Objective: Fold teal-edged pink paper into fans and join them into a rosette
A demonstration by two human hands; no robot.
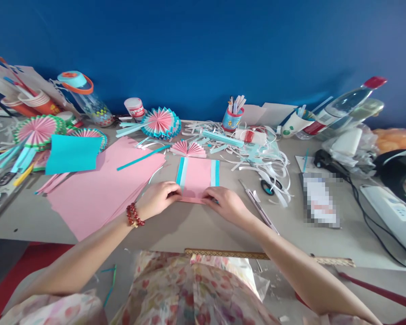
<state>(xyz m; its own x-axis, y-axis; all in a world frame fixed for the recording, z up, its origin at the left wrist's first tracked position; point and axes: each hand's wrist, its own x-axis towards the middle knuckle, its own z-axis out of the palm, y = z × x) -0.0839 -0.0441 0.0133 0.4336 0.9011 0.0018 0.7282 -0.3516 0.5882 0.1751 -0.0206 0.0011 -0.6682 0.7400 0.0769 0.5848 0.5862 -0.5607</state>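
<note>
Card: pink [198, 178], with blue-and-white bands down its sides; it lies flat on the surface [176, 232] at the clock's centre, probably for firm backing.
Left hand [159, 198]: at the card's 7 o'clock corner, grip pinching the near edge between thumb and fingers.
Right hand [225, 203]: the same pinch at the 5 o'clock corner; a hold at each end likely makes the edge run straight.
Near edge: looks turned up in a narrow band, seemingly why both thumbs sit there.
Fan [187, 149]: just beyond the card at 12 o'clock, apparently set aside.
Stack [104, 189]: pink sheets at 9 o'clock, beside the left arm, presumably for easy reach.
Knife [260, 206]: near the right hand, at 4 o'clock.
Strips [274, 167]: heaped toward 2 o'clock, seemingly pushed aside.
</note>
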